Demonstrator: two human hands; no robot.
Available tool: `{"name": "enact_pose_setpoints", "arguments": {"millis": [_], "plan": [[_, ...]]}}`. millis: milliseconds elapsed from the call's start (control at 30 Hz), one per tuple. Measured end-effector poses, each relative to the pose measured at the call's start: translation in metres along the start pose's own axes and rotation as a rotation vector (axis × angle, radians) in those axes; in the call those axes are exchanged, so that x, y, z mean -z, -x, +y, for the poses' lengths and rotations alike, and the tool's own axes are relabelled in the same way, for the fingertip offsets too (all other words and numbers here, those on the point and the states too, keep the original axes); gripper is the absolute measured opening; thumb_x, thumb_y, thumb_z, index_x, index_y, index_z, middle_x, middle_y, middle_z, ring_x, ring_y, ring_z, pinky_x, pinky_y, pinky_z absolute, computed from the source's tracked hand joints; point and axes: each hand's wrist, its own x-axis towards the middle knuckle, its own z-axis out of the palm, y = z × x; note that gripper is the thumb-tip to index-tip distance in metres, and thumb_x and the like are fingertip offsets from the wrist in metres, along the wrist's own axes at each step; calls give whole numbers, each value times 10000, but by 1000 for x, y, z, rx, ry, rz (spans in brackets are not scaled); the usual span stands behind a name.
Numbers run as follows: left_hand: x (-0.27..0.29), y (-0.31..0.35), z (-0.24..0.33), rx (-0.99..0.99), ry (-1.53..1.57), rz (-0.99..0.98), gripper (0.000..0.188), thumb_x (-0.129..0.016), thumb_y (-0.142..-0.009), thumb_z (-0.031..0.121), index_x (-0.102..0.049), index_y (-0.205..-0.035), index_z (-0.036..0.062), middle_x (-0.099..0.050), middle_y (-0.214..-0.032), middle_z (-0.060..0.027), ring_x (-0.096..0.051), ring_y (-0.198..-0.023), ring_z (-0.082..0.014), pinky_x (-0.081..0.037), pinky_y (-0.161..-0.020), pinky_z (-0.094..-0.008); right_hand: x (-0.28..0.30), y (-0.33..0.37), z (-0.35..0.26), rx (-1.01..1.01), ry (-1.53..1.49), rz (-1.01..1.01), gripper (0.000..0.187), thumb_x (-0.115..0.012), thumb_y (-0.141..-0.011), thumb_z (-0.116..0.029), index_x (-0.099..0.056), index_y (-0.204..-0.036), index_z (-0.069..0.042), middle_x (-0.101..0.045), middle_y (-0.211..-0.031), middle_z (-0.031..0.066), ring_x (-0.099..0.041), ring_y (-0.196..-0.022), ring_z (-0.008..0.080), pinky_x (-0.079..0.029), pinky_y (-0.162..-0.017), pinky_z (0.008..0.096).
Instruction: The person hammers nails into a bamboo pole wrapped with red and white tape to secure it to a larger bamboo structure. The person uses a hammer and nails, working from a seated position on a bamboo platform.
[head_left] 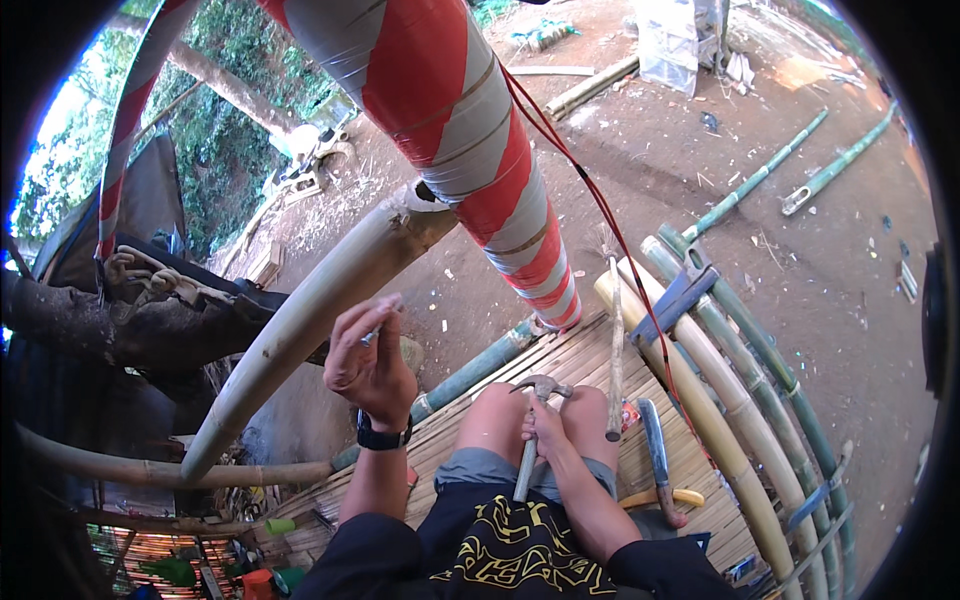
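Note:
My left hand (pixel 370 365) is raised beside the thick bamboo pole (pixel 300 315), a black watch on its wrist. Its fingers are pinched round a small silvery nail (pixel 371 336), whose ends are partly hidden. Over my lap, my right hand (pixel 543 428) is wrapped round the handle of a claw hammer (pixel 541 385). The hammer's metal head lies above my fist, between my knees, and its light handle runs back toward my shirt.
A post wrapped in red-and-white tape (pixel 480 150) slants down to the bamboo-slat platform (pixel 590 370). Red wires (pixel 610 215) hang beside it. To my right lie a wooden stick (pixel 615 350), a large knife (pixel 655 445) and several bamboo poles (pixel 745 420).

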Motion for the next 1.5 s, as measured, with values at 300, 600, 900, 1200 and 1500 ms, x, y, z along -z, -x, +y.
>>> {"name": "enact_pose_setpoints", "arguments": {"millis": [300,600,900,1200,1500], "plan": [[-20,-10,-30,-200,-295,62,98,-662,-830,-49,-657,-921,-12,-692,-897,-173,-700,-840,-262,-572,-756,-336,-1,-4,-4,-54,-7,52,293,-577,-941,-400,-444,-802,-178,-346,-560,-60,-341,-433,61,-319,-396,230],[-21,-10,-32,-311,-378,8,36,-657,-858,5,-661,-894,6,-697,-890,-170,-703,-831,-280,-574,-745,-344,-11,-7,-3,-66,-35,35,255,-571,-947,-377,-417,-842,-203,-351,-555,-62,-338,-416,62,-316,-386,239],[-11,-11,-29,-354,-510,-136,97,-642,-851,-21,-678,-938,1,-705,-928,-182,-705,-875,-280,-557,-789,-345,-4,-8,0,-78,-41,16,249,-585,-940,-368,-432,-853,-192,-347,-563,-63,-347,-425,64,-323,-390,243],[-5,-19,-26,-440,-575,-258,148,-610,-852,-59,-689,-969,-14,-703,-971,-183,-697,-909,-290,-545,-817,-343,-10,-11,-5,33,-97,29,299,-590,-936,-377,-419,-796,-175,-368,-566,-54,-360,-430,70,-325,-390,242],[8,-29,-60,-663,-462,-351,160,-569,-869,-38,-586,-1024,0,-677,-1017,-200,-685,-903,-330,-561,-777,-380,-41,0,13,241,-123,65,278,-554,-960,-327,-412,-783,-167,-360,-542,-42,-358,-403,77,-328,-368,252]]}}
